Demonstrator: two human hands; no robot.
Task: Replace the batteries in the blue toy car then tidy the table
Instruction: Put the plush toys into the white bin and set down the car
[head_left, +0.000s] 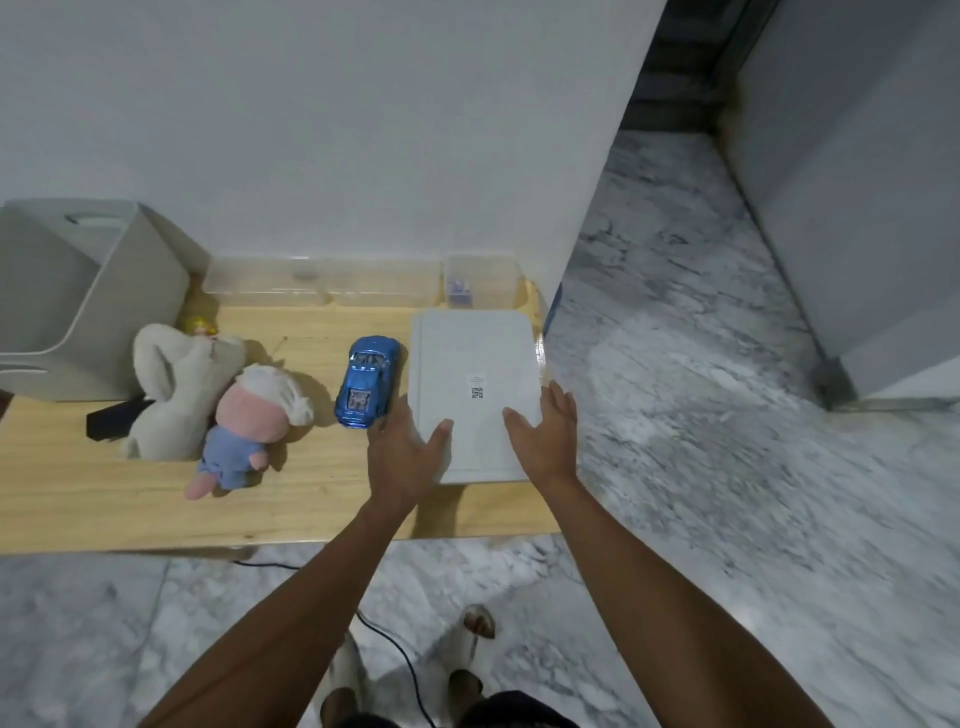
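The shiny blue toy car (370, 382) stands on its wheels on the wooden table (311, 499), just left of a flat white lidded box (475, 358) with a QR label on top. My left hand (402, 452) grips the box's near left corner, thumb on the lid and fingers beside the car's near end. At the near right corner, my right hand (545, 436) has its thumb on top and its fingers along the side. No batteries are visible.
A white plush rabbit (176, 384), a pink plush doll (249, 421), a small blonde doll (200, 326) and a black object (111, 418) lie at left. A grey bin (78, 291) and clear containers (322, 283) line the wall. A cable (395, 649) crosses the marble floor.
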